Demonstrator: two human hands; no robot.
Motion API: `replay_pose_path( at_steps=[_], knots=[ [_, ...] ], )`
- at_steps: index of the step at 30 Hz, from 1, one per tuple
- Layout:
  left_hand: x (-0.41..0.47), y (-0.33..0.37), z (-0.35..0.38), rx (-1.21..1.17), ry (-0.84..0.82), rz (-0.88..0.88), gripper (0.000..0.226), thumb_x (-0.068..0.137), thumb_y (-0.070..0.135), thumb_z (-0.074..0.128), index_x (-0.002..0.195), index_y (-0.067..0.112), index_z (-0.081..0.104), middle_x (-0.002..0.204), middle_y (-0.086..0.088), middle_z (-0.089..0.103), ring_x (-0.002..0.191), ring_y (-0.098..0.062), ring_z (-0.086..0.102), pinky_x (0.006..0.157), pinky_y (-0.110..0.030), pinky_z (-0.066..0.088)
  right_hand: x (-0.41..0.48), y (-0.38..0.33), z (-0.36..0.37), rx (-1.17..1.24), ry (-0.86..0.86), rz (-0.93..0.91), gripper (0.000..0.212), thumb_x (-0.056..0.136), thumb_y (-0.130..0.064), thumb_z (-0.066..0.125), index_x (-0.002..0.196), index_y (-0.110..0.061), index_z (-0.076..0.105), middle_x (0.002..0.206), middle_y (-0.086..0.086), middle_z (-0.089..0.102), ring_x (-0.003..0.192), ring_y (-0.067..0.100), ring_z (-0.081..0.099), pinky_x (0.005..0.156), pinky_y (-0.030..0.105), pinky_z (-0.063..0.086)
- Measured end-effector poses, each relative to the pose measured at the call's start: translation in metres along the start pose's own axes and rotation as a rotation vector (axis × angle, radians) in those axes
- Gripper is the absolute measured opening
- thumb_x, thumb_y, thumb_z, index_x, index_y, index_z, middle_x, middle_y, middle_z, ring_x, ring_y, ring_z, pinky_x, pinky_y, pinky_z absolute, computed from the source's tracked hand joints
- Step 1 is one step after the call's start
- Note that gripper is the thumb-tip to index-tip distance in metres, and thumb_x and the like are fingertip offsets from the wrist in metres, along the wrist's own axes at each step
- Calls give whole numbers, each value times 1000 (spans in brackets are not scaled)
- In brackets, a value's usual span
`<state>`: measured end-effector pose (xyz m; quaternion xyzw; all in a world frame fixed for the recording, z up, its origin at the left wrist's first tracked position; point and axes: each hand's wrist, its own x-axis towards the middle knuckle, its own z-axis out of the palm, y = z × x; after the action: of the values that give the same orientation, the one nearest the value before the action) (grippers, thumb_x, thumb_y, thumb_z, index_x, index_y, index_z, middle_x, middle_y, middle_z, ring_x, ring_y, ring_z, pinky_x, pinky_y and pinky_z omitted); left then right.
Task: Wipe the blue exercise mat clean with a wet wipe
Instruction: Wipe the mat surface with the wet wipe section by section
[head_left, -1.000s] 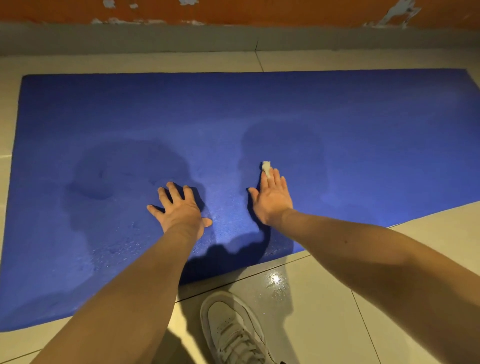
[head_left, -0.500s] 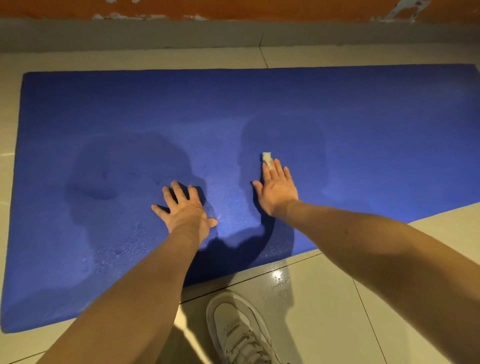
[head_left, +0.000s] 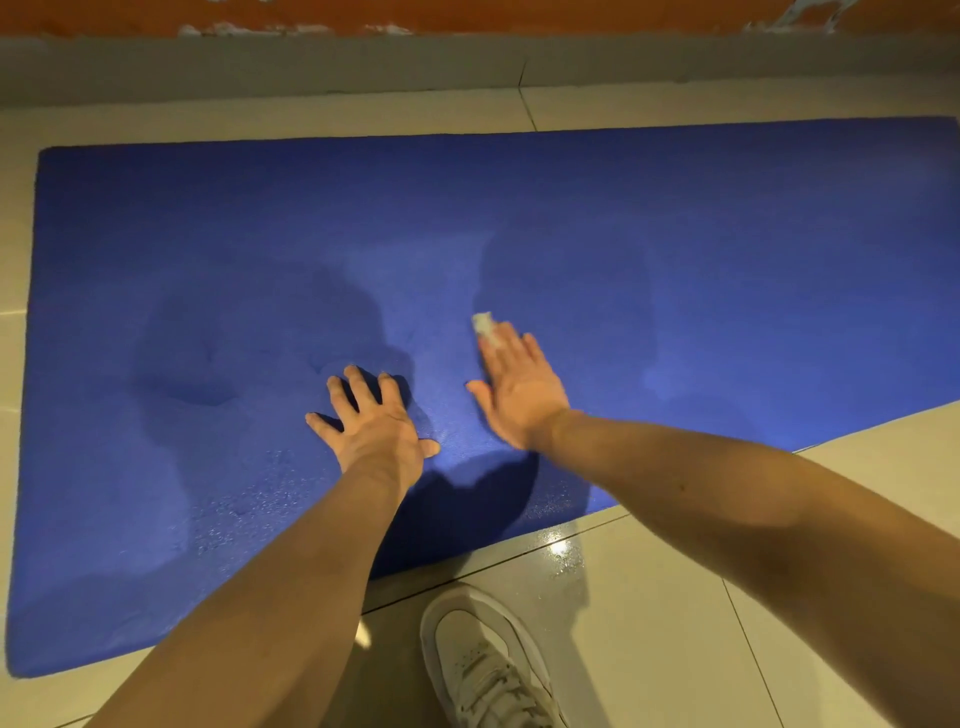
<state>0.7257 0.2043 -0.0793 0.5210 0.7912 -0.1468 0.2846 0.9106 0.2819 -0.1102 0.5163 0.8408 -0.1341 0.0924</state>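
blue exercise mat (head_left: 675, 208): you see matt foam with a fine pebbled grain; at lower left it glistens with wet specks.
wet wipe (head_left: 484, 325): soft white wad, crumpled and matt.
floor tiles (head_left: 649, 623): smooth, glossy cream glaze, with a bright glare spot at lower centre.
shoe (head_left: 483, 660): your white shoe has a smooth leather-like upper and woven laces.
wall (head_left: 467, 13): matt orange paint, flaking to pale patches along the top edge.
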Motion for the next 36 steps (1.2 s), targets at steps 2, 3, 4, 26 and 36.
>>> replay_pose_path(
  at_steps=[2,3,4,26,36],
  knots=[
    [0,0,0,3,3,-4,112,84,65,65,158,19,-5,163,-18,-18,150,-42,-16,117,-70,5,14,20,-12,-17,-69,231,74,108,-50,21,162,-11,-12,170,0,-19,157,24,-12,127,45,-3],
    [-1,0,0,6,4,-3,112,84,65,65,158,19,-4,163,-18,-18,150,-42,-16,117,-70,6,17,23,-14,-17,-92,297,74,108,-51,17,161,-10,-12,169,2,-20,157,25,-15,127,44,-4],
    [0,1,1,5,4,-4,112,84,65,65,158,19,-4,163,-18,-18,150,-41,-16,117,-70,6,19,20,-15,6,-88,319,74,108,-51,16,161,-8,-13,169,3,-20,156,26,-16,127,43,-6],
    [-7,15,-16,-521,232,99,28,100,46,49,118,31,65,123,4,62,125,-25,39,99,-40,26,-43,-58,-17,1275,303,366,28,99,8,52,113,-13,65,101,-16,67,93,-8,65,96,24,53],
    [-7,26,-27,-1237,-84,179,28,92,-1,66,117,11,60,87,1,65,66,4,64,59,-6,47,-52,-48,-21,1345,172,395,28,97,5,60,112,-19,62,98,10,71,95,26,71,89,32,59]
  ],
)
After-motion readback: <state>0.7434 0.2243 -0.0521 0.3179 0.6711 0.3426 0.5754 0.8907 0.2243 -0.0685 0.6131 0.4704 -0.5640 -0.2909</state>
